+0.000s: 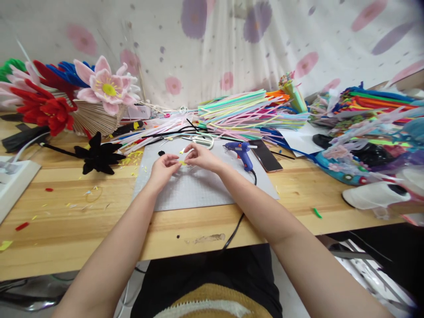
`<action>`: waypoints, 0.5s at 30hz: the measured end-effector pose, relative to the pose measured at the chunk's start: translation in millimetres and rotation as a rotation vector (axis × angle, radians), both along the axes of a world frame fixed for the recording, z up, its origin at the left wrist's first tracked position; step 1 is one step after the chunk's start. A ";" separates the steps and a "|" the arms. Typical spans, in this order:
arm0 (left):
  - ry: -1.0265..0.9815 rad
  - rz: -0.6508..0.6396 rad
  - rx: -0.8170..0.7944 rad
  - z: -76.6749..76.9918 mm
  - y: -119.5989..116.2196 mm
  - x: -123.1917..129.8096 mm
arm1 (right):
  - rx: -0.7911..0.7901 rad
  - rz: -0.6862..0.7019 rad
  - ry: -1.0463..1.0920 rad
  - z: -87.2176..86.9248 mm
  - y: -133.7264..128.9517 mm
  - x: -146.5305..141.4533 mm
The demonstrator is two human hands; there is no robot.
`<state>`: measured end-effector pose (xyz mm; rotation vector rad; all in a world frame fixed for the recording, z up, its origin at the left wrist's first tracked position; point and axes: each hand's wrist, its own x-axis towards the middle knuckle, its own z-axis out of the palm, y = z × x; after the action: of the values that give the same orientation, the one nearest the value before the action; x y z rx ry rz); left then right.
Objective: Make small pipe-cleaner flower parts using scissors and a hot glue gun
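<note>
Over the grey mat (198, 194), my left hand (164, 169) pinches a small yellow piece (182, 163) between thumb and fingers. My right hand (202, 158) is just to its right, fingers curled close to the same piece; whether it grips anything is too small to tell. Behind my hands lie scissors (204, 141) with pale handles. A small black pompom-like piece (161, 153) rests beside my left hand. The blue glue gun (243, 154) lies on the mat to the right of my right hand.
A phone (267, 155) lies right of the glue gun. Pipe cleaners (245, 112) are heaped at the back. A black fuzzy flower (97, 154), pink flower (107, 86) and power strip (20, 181) are left. A white bottle-like object (374, 195) lies right. Yellow scraps dot the table (99, 229).
</note>
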<state>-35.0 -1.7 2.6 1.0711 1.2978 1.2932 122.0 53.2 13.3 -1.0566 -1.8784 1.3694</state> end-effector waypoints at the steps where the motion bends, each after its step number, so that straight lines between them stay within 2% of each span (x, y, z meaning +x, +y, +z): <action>1: -0.007 0.020 -0.004 -0.2 0.4 -0.6 | 0.063 -0.038 -0.067 2.3 6.0 3.3; 5: -0.103 0.105 -0.054 0.3 2.1 -3.1 | 0.426 -0.358 -0.541 9.0 37.7 20.7; 6: -0.127 0.118 -0.070 0.5 2.6 -3.8 | 0.479 -0.394 -0.669 9.1 45.3 24.5; 10: -0.208 0.140 -0.104 0.5 4.2 -6.6 | 0.539 -0.306 -1.047 2.9 62.7 29.8; 15: -0.268 0.171 -0.160 1.7 4.2 -8.3 | 0.577 -0.249 -1.158 -0.2 63.9 22.7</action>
<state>-43.3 2.4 4.3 0.6620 1.2836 1.3808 144.8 117.1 13.1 -1.8442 -2.5020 -0.0923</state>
